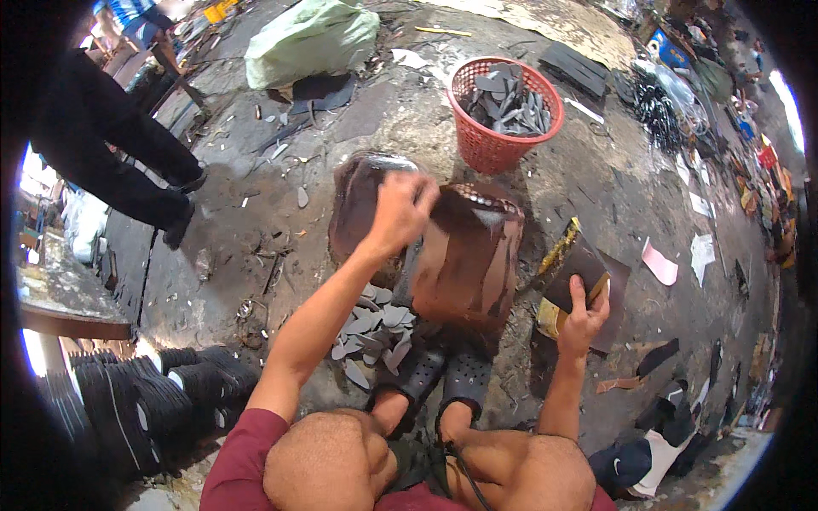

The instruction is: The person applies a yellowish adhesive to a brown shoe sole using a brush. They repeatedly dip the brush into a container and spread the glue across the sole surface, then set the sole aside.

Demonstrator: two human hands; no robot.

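My left hand (400,211) is over the left of two dark brown blocks, smeared by motion, so I cannot make out whether its fingers hold anything. White bits and a shiny patch lie along the far edges of the left block (354,209) and the right block (464,264). On the right, my right hand (586,317) grips a dark rectangular piece (574,271), thumb on top. Yellow, glue-like smears run along that piece's far edge. Below it shows a yellow object (548,319), partly hidden. A pile of grey teardrop-shaped pieces (379,328) lies near my shoes.
A red plastic basket (481,145) of similar grey pieces stands ahead. Beyond it lies a pale green sack (311,43). Stacked black soles (128,409) fill the near left. A person in black trousers (119,153) stands at left. Scraps and a dark cap (618,464) lie at right.
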